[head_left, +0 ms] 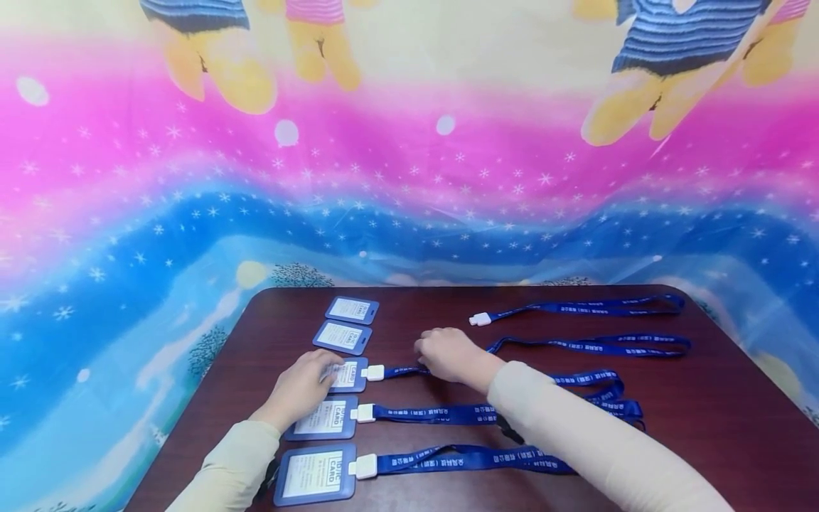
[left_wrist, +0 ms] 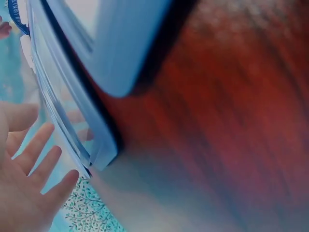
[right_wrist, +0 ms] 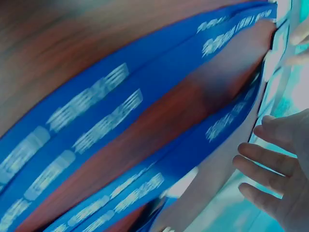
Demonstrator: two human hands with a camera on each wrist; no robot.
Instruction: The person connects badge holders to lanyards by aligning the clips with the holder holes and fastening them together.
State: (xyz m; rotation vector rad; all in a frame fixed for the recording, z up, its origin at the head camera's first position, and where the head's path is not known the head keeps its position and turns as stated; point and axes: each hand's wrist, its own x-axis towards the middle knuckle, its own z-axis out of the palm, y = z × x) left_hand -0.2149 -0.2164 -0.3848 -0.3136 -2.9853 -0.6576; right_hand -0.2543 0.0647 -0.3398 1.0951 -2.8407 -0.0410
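My left hand [head_left: 299,390] is over the third badge holder [head_left: 350,375] from the front, its fingertips overlapping the card. In the left wrist view the left hand's fingers [left_wrist: 46,164] are spread and fairly straight beside a blue frame. That holder joins a white clip [head_left: 374,372] on a blue lanyard [head_left: 402,371] with white print. Over this lanyard, my right hand [head_left: 457,358] hovers, hiding part of it and the front end of the lanyard [head_left: 589,347] behind. The right wrist view shows its fingers [right_wrist: 263,159] loosely extended, gripping nothing.
Nearer me lie two badge holders [head_left: 313,475] [head_left: 323,418] with lanyards [head_left: 470,459] attached. Two loose badge holders [head_left: 351,310] [head_left: 342,336] lie at the back left. A separate lanyard [head_left: 595,308] with a white clip [head_left: 480,319] lies back right. A patterned cloth [head_left: 409,178] hangs behind the table [head_left: 409,302].
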